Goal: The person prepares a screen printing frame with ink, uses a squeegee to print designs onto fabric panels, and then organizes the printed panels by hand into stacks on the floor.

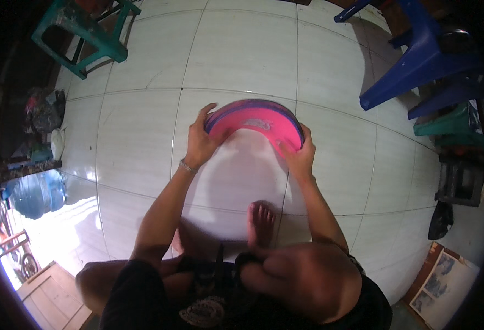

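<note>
Out in front of me, above the tiled floor, I hold a bright pink crescent-shaped piece (236, 121) with a dark blue and purple rim and a greyish printed mark in its middle. Its exact kind I cannot tell. My left hand (202, 137) grips its left end, thumb on the pink face and fingers round the outer edge. At the right end my right hand (301, 157) clasps it the same way, with the thumb against the inner side. The piece arches away from me between both hands. A bracelet (188, 165) circles my left wrist.
White floor tiles (242, 49) spread around my bare foot (261, 223). A green stool (79, 33) stands far left, a blue plastic chair (418, 60) far right. Along the left lie a clear blue water jug (38, 192) and bags; a black bag (441, 220) hangs at right.
</note>
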Motion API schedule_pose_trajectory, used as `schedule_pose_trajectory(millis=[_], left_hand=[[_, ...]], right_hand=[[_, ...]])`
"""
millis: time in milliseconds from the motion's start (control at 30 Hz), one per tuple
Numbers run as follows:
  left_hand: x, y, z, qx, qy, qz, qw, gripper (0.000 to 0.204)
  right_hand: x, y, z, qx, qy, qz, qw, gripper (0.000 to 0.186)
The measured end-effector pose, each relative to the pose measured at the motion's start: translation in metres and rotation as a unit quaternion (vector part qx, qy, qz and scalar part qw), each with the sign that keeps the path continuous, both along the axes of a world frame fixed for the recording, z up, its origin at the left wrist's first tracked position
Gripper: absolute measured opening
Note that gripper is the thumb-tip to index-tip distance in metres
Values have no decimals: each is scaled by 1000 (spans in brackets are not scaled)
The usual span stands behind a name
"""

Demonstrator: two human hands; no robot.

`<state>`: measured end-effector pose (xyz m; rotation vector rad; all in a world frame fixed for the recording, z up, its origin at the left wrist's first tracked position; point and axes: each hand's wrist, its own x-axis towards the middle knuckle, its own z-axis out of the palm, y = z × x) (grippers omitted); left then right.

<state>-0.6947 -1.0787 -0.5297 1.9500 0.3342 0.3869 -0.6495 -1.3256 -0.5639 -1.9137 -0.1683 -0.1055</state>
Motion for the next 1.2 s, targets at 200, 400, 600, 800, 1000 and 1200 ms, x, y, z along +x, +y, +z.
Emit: schedule_pose_trajectory(millis=[200, 400, 600, 800, 1000, 1200], left_hand=[[2, 2, -5, 69, 49, -2, 996, 31], [4, -3, 5, -32, -53, 33, 998, 49], [11, 13, 7, 133, 90, -84, 983, 34], [1, 27, 8, 92, 133, -118, 980, 29], [11, 51, -44, -113, 326, -228, 910, 23], [-14, 63, -114, -218, 396, -204, 868, 20]], right_hand=[[-1, -2, -3, -52, -29, -15, 998, 32], [-8, 4, 3, -40, -65, 18, 997, 36], [3, -1, -3, -53, -36, 2, 998, 32], [7, -8, 17, -69, 18, 75, 995, 29], [31, -29, -5, 18, 361, 226, 904, 31], [-10, -2, -28, -436, 14, 96, 895, 44]])
